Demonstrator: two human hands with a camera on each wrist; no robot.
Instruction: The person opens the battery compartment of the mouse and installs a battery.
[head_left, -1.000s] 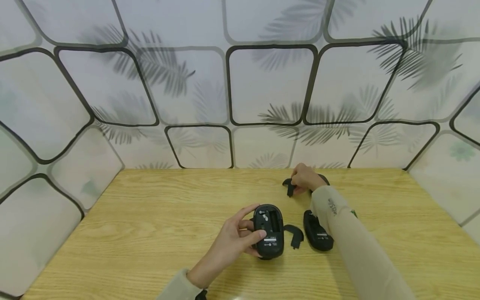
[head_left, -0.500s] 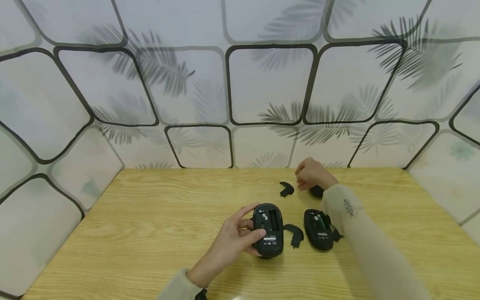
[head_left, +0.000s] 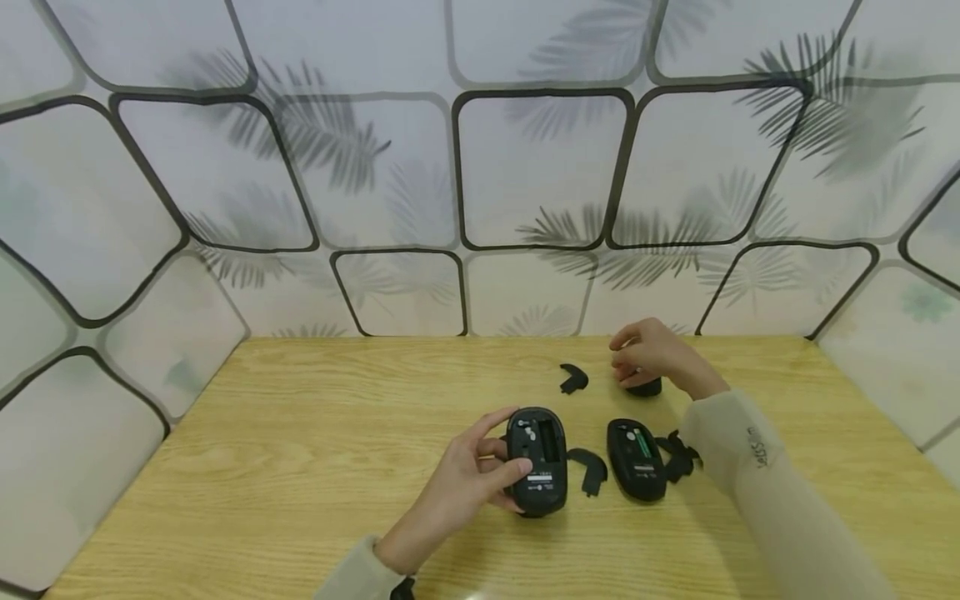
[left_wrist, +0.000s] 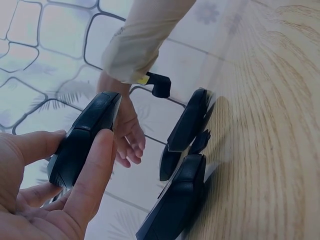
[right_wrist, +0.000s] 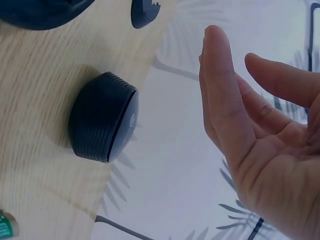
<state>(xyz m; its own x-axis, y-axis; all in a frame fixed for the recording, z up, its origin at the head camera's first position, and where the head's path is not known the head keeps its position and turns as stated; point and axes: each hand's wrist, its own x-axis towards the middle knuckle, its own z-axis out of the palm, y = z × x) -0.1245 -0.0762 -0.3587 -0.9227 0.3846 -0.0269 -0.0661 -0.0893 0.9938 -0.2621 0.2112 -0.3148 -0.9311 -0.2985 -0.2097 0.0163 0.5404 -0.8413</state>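
My left hand (head_left: 465, 483) grips a black computer mouse (head_left: 542, 492), its underside facing up and the battery bay uncovered. In the left wrist view, thumb and fingers hold this mouse by its sides, raised off the table. My right hand (head_left: 654, 357) hovers at the back right with fingers loosely bent and nothing in them. Below that hand lies another black mouse (right_wrist: 102, 120) with ridged sides, partly hidden by the hand in the head view. Between the two lies a third mouse (head_left: 637, 483), upside down with a green battery (head_left: 642, 442) in its bay.
A curved black cover (head_left: 592, 473) lies right of the held mouse, and a similar cover (head_left: 574, 379) lies farther back. Another black piece (head_left: 679, 458) sits beside the third mouse. A patterned wall (head_left: 405, 292) rises behind the wooden table (head_left: 315, 417).
My right hand has let go of the black cover at the back and moved right, over the rear mouse. The third mouse and its battery are now uncovered from view. The left hand stays still.
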